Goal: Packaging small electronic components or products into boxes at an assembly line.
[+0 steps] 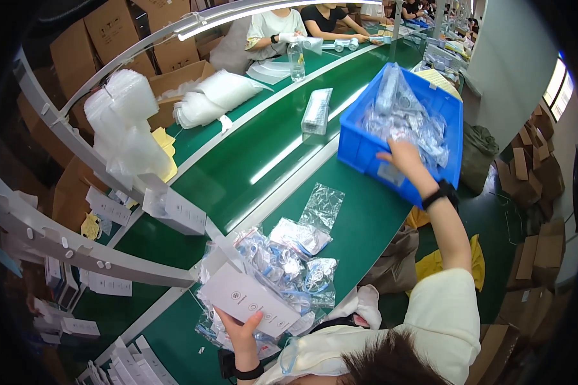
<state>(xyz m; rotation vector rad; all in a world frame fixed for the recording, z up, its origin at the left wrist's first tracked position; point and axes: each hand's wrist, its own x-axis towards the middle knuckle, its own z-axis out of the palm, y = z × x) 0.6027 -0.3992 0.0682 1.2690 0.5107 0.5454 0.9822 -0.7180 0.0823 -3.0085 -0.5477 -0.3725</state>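
Observation:
My left hand point(241, 330) is closed on the lower edge of a white printed cardboard box point(247, 298), tilted above a pile of clear plastic bags point(266, 256) with white and pale blue parts inside. At the right, my right hand point(404, 157) reaches over the near wall of a blue plastic bin point(369, 154). Its thumb stands apart from the fingers, which are partly hidden. Close by them lie more clear bags point(411, 122) of pale parts, heaped in the bin. A flat clear bag point(322, 206) lies beyond the pile on the green table.
A green conveyor belt point(270, 151) runs past the table, carrying a bubble-wrapped package point(316, 111). White frame posts point(154, 276) arch at left. White cartons point(125, 366) stand at lower left. Bubble-wrap pouches point(218, 96) and a bottle point(296, 62) are across the belt, near two co-workers.

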